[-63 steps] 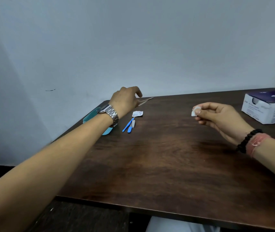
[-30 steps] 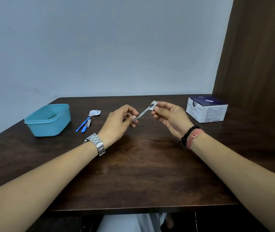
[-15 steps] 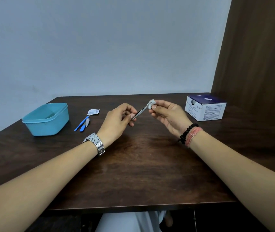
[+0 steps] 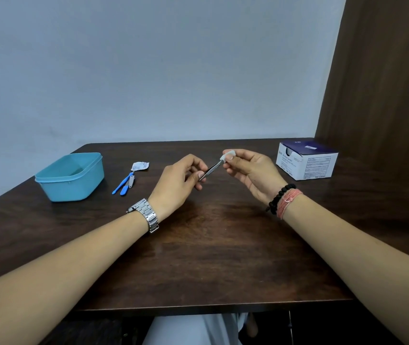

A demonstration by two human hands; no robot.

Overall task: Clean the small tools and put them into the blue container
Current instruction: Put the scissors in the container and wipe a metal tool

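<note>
My left hand point(image 4: 177, 181) pinches the lower end of slim metal tweezers point(image 4: 212, 169), held above the middle of the dark wooden table point(image 4: 210, 257). My right hand point(image 4: 250, 170) pinches a small white wipe point(image 4: 227, 155) folded around the tweezers' upper tip. The blue container point(image 4: 70, 176) stands open at the far left of the table. Beside it lie two blue-handled small tools point(image 4: 123, 186) and a small metal clipper point(image 4: 131, 181), close together.
A torn white sachet point(image 4: 140, 166) lies just behind the blue tools. A white and dark-blue cardboard box point(image 4: 306, 160) stands at the back right, by a brown wooden panel point(image 4: 385, 83). A pale wall runs behind the table.
My left hand took the tweezers from the table's left part and brought them to the middle, where my right hand's wipe closed on the tip. Over the last second the wipe sits at the tip.
</note>
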